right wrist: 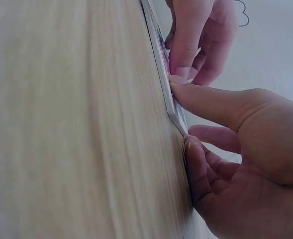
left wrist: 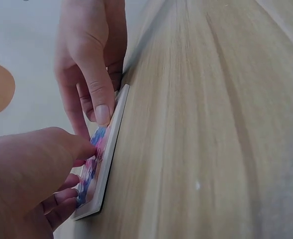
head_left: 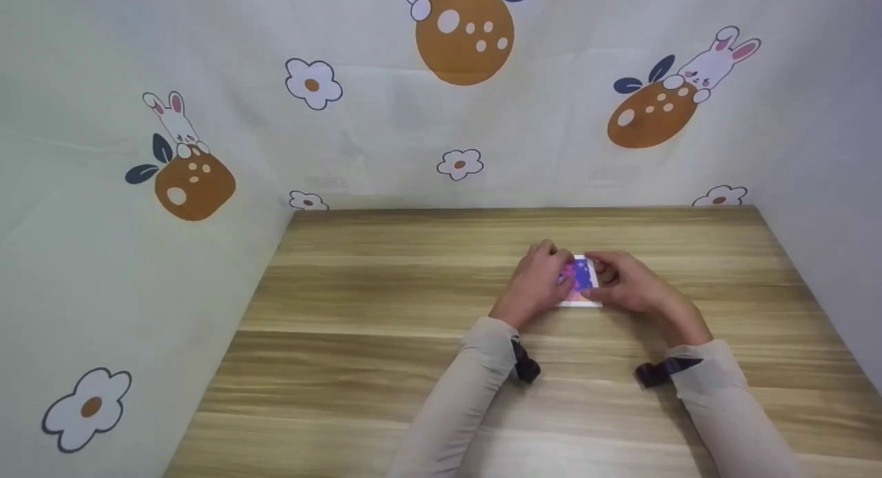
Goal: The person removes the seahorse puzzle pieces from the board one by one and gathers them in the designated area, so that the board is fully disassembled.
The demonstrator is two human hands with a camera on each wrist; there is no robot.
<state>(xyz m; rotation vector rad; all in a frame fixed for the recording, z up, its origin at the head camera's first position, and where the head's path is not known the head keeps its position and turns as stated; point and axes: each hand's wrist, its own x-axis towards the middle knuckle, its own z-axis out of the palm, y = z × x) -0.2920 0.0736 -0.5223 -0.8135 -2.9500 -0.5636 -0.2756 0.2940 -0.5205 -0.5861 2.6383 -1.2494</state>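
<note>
A small white-framed picture panel (head_left: pixel 584 275) was being worked on low at the counter (head_left: pixel 358 368), between the two hands; steadying the panel while its face was touched was judged to be the step in hand. Its right end was held by the right hand (head_left: pixel 634 282), the fingers (right wrist: pixel 198 169) clamped at its edge and the thumb (right wrist: pixel 206 102) set on its near border. The left hand (head_left: pixel 537 278) was bent over the picture, fingertips brought onto it; whether anything was pinched there could not be told. Both forearms were angled inward. By judgement, a steady right-hand hold and light left-hand pressure were called for next.
</note>
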